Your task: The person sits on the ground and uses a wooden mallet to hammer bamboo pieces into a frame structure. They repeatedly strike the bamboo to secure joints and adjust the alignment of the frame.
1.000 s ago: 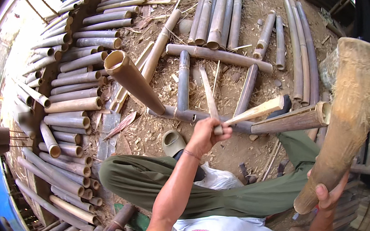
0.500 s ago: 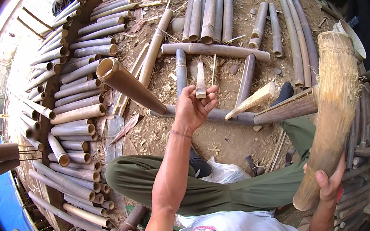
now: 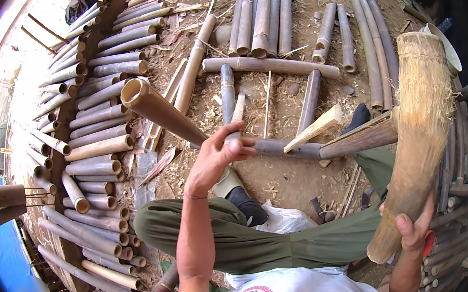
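My left hand [image 3: 215, 157] is closed around the lower end of a short, pale bamboo strip [image 3: 239, 109] that points away from me. It hovers over the near side of a bamboo frame [image 3: 271, 66] lying on the dirt. On the right, my right hand [image 3: 412, 229] grips a thick, curved bamboo club [image 3: 421, 123] near its lower end. The club's upper half is worn and frayed into fibres. Between the hands, a pale split wedge [image 3: 313, 127] leans by a dark bamboo piece [image 3: 361, 135]. A bamboo post [image 3: 162, 111] rises left of my left hand.
Cut bamboo tubes [image 3: 99, 145] lie stacked along the left. Longer poles [image 3: 261, 11] lie at the far side, with more poles [image 3: 376, 41] at the right. A thin stick [image 3: 267, 104] crosses the frame's middle. My crossed legs [image 3: 293, 244] and a plastic bag [image 3: 282, 216] are near.
My left hand has shifted left and slightly nearer, taking the pale strip with it and tilting it. My foot shows more below it. My right hand and the club have barely moved.
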The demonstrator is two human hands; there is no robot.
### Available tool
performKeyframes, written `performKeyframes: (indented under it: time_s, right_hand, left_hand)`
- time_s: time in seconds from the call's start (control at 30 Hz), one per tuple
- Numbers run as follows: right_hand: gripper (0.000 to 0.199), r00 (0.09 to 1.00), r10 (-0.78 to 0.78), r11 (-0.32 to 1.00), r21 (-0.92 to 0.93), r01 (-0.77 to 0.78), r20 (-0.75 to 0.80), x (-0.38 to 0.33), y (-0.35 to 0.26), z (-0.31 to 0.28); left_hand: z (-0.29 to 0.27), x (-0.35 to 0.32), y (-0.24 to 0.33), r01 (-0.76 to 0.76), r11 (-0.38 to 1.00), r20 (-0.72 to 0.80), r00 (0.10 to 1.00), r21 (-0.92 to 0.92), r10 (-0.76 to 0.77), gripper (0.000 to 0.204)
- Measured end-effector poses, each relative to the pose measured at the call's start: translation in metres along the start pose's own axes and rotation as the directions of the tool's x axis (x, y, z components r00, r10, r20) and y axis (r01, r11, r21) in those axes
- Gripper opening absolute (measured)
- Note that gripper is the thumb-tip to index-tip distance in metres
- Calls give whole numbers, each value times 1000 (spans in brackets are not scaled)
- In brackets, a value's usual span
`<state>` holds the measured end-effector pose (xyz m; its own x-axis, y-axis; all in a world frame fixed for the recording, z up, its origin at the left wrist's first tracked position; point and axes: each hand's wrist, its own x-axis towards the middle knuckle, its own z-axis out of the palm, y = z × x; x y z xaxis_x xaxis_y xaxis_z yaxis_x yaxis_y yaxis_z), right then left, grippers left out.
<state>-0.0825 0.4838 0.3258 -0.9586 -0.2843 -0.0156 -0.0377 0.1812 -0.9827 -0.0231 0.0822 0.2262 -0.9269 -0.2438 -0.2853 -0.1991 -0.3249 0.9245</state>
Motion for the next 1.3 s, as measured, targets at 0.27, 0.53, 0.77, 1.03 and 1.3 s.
performKeyframes:
  time_s: [0.27, 0.53, 0.77, 1.03, 1.3]
  right_hand:
    - [100, 996, -94, 996, -10, 94, -2, 6, 4, 1]
    - [106, 999, -53, 999, 14, 52, 15, 2, 13, -2]
    - [117, 994, 34, 999, 32, -38, 107, 5, 14, -5]
    - [99, 999, -54, 990, 127, 55, -8, 6, -9, 13]
    - [101, 996, -89, 990, 113, 88, 8, 11, -21, 11]
  left_hand:
    - [-3, -6, 7, -172, 937, 84, 985, 302, 154, 63]
    - [-6, 4, -45, 257, 900, -155, 932, -353, -327, 51]
    - [-15, 31, -101, 233, 966, -259, 931, -116, -255, 30]
    - [-45, 53, -110, -165, 913, -389, 866, 372, 315, 22]
    - [-47, 63, -120, -47, 962, -485, 856, 270, 178, 12]
